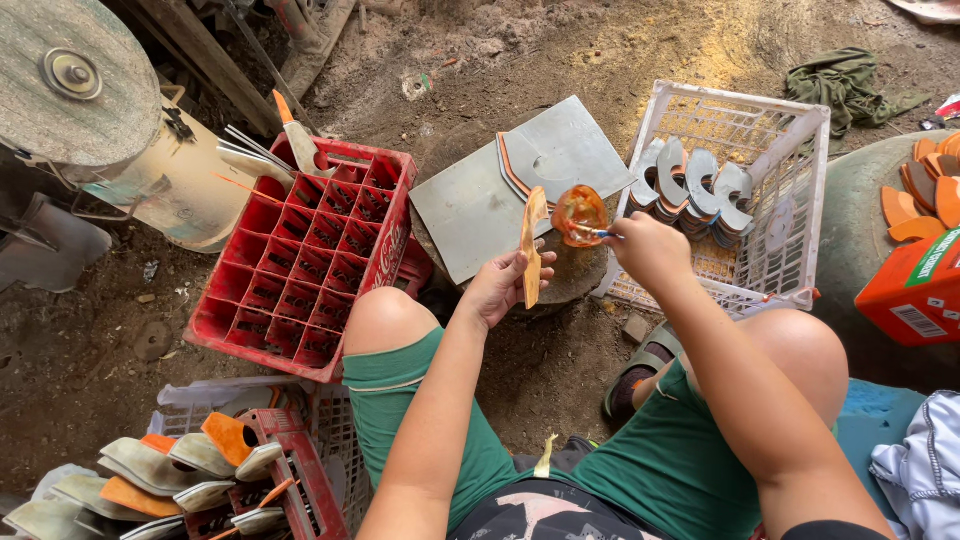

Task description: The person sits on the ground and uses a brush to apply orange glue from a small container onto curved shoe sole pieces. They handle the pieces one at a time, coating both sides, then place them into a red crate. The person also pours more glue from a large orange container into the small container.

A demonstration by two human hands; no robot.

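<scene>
My left hand (497,287) holds a curved flat metal piece (532,245) upright on edge; its face is coated orange. My right hand (650,250) grips a small brush (603,234) whose tip dips into a small round container of orange paint (580,214). The container rests on a round stump-like stand beside a grey metal sheet (480,205). Both hands hover above my bare knees, with the sheet just beyond them.
A red plastic crate (300,260) stands to the left. A white crate (790,150) on the right holds several grey curved blades (695,190). More orange and grey pieces (190,465) lie bottom left. A grinding wheel (70,80) sits top left, an orange box (915,290) far right.
</scene>
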